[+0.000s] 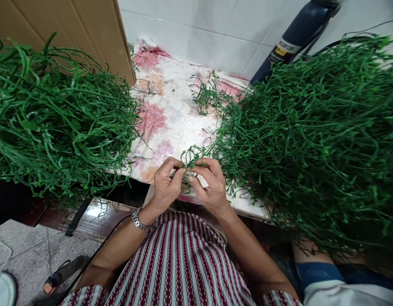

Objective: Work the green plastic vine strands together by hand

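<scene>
Between my two hands is a green plastic plant sprig (193, 155) with thin curling stems, held over the near edge of the table. My left hand (167, 180) pinches it between thumb and fingertips. From the other side my right hand (211, 182) grips the sprig with its thumb and forefinger, the fingertips of both hands almost meeting. Some stems hang below the fingers, and the exact spot they grip is partly hidden. Close by on the right rises a large heap of similar green sprigs (298, 136). A second heap with broader leaves (62, 123) lies to the left.
A floral cloth (180, 114) covers the table against a white tiled wall (206, 42). A cardboard box (94, 34) stands behind the left heap. The dark blue vacuum cup package (289, 42) leans at back right. Another person's leg (314, 259) shows at lower right.
</scene>
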Demonstrator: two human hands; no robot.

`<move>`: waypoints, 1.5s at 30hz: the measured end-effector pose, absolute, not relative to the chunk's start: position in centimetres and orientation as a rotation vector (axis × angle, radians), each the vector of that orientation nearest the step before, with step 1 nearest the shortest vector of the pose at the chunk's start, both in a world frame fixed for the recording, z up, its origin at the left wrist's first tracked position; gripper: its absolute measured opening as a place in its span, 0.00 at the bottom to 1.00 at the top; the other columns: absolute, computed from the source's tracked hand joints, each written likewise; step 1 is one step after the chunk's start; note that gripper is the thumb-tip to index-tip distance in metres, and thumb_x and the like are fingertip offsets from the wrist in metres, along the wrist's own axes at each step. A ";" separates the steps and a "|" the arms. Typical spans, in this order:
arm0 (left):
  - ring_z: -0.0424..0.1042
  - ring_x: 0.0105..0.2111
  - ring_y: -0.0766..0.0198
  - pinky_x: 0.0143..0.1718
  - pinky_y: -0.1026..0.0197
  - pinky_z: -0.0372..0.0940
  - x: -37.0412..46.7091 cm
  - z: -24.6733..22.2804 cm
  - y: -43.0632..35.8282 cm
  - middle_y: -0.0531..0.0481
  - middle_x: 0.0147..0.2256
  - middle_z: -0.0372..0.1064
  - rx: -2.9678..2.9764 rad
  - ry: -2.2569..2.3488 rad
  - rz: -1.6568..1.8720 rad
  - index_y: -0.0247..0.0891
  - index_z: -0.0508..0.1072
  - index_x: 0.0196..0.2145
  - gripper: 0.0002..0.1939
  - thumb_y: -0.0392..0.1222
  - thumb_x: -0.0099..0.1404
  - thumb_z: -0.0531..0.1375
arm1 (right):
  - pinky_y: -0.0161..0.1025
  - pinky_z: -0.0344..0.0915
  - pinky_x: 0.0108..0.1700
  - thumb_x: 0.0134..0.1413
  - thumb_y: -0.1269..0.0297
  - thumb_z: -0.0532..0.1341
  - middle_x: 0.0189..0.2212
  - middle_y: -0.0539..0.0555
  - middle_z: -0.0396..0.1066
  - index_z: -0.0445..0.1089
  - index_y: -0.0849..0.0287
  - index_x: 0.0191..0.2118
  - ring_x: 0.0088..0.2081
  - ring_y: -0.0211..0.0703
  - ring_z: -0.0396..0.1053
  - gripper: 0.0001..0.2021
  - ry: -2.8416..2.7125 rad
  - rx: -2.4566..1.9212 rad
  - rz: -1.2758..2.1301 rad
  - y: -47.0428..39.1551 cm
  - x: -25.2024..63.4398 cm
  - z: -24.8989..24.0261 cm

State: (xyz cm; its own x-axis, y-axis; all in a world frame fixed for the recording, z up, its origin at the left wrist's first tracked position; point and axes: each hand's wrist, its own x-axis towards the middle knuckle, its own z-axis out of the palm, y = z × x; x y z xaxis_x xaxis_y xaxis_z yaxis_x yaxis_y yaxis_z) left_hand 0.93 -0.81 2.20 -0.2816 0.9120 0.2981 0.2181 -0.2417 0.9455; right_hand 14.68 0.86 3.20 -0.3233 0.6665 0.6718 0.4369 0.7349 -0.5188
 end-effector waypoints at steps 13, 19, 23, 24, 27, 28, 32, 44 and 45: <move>0.65 0.20 0.73 0.25 0.70 0.61 0.4 2.5 -0.3 0.58 0.20 0.65 0.591 1.121 1.615 0.35 0.69 0.23 0.09 0.36 0.44 0.66 | 0.43 0.69 0.40 0.51 0.74 0.59 0.36 0.58 0.71 0.68 0.60 0.31 0.39 0.44 0.69 0.04 -1.995 -0.990 0.082 0.8 18.6 4.8; 0.63 0.20 0.74 0.24 0.70 0.58 0.6 2.2 -0.7 0.57 0.20 0.66 0.673 1.123 1.515 0.34 0.71 0.22 0.07 0.35 0.45 0.66 | 0.44 0.66 0.42 0.49 0.73 0.61 0.37 0.56 0.71 0.69 0.56 0.38 0.39 0.44 0.68 0.09 -2.048 -0.846 -0.052 1.1 18.4 9.2; 0.62 0.21 0.73 0.24 0.69 0.57 0.3 2.1 -0.8 0.56 0.20 0.64 0.733 1.125 1.428 0.34 0.70 0.22 0.08 0.36 0.45 0.66 | 0.50 0.62 0.49 0.53 0.70 0.58 0.44 0.59 0.69 0.68 0.59 0.36 0.48 0.49 0.65 0.04 -2.259 -0.911 0.026 2.9 17.4 8.2; 0.62 0.21 0.73 0.24 0.69 0.57 0.2 2.1 -0.7 0.56 0.20 0.64 0.763 1.141 1.414 0.34 0.70 0.22 0.07 0.37 0.46 0.65 | 0.49 0.62 0.48 0.54 0.70 0.57 0.41 0.58 0.69 0.67 0.59 0.34 0.46 0.47 0.65 0.03 -2.259 -0.921 0.079 3.2 17.3 7.8; 0.64 0.25 0.70 0.29 0.67 0.60 -0.1 2.4 -0.1 0.54 0.24 0.65 1.017 1.253 1.394 0.35 0.71 0.26 0.02 0.36 0.51 0.61 | 0.43 0.62 0.40 0.54 0.70 0.56 0.30 0.54 0.69 0.66 0.60 0.31 0.36 0.42 0.66 0.03 -2.225 -0.992 0.192 3.6 17.1 7.1; 0.66 0.28 0.68 0.33 0.65 0.62 -0.2 2.7 0.2 0.53 0.27 0.67 1.162 1.310 1.408 0.36 0.72 0.29 0.03 0.35 0.53 0.60 | 0.42 0.61 0.39 0.55 0.69 0.56 0.28 0.53 0.68 0.65 0.60 0.31 0.33 0.41 0.65 0.03 -2.212 -1.026 0.210 3.6 17.1 7.1; 0.66 0.43 0.61 0.48 0.58 0.61 -0.6 4.5 0.8 0.47 0.38 0.67 1.652 1.496 1.619 0.37 0.70 0.40 0.13 0.33 0.56 0.56 | 0.40 0.59 0.37 0.55 0.69 0.56 0.26 0.51 0.67 0.65 0.60 0.29 0.31 0.39 0.63 0.05 -2.217 -1.071 0.221 4.0 16.9 7.4; 0.67 0.34 0.63 0.40 0.60 0.61 -1.2 6.5 3.3 0.48 0.31 0.69 1.528 1.117 1.303 0.37 0.72 0.32 0.06 0.40 0.58 0.58 | 0.44 0.63 0.43 0.54 0.72 0.57 0.33 0.53 0.69 0.67 0.58 0.33 0.39 0.42 0.65 0.04 -2.152 -0.776 0.229 4.9 16.1 7.6; 0.67 0.32 0.63 0.38 0.61 0.61 -1.2 6.2 3.5 0.49 0.30 0.69 1.365 1.066 1.297 0.36 0.72 0.32 0.08 0.43 0.57 0.59 | 0.45 0.63 0.45 0.53 0.72 0.57 0.34 0.53 0.69 0.67 0.57 0.33 0.41 0.43 0.65 0.04 -2.130 -0.752 0.222 4.9 16.1 7.6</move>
State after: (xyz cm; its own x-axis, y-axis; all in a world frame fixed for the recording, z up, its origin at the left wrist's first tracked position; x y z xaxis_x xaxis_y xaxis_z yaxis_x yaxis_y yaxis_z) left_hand -1.19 3.46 6.24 0.0615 0.9816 0.1807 -0.0130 -0.1803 0.9835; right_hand 16.11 4.86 7.57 -0.4633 0.5861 0.6647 0.4365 0.8037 -0.4044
